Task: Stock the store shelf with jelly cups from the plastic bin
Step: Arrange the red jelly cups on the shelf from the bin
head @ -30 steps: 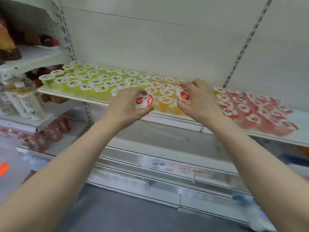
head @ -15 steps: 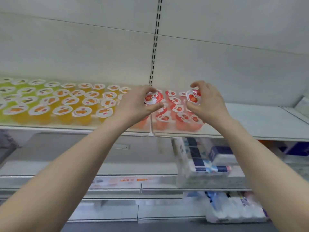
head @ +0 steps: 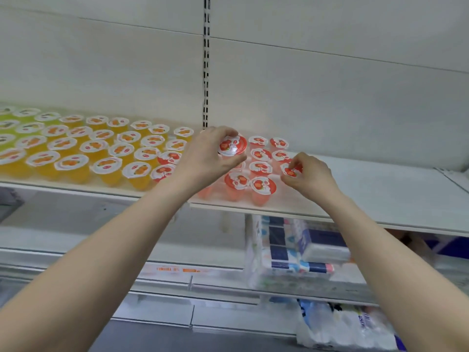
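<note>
A white store shelf (head: 380, 196) is running across a pale back panel. Left of the left hand (head: 205, 158), orange jelly cups (head: 71, 148) are standing in rows. That hand is gripping a red-lidded jelly cup (head: 232, 144) above the shelf. Between the hands, red jelly cups (head: 261, 168) are sitting clustered. The right hand (head: 309, 174) is pinching a second red cup (head: 291, 170) just beside the cluster. Below this hand, tissue packs (head: 304, 250) are lying.

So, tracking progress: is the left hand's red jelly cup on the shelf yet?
Not yet: left hand grips the jelly cup, raised above red cups standing on the shelf.
</note>
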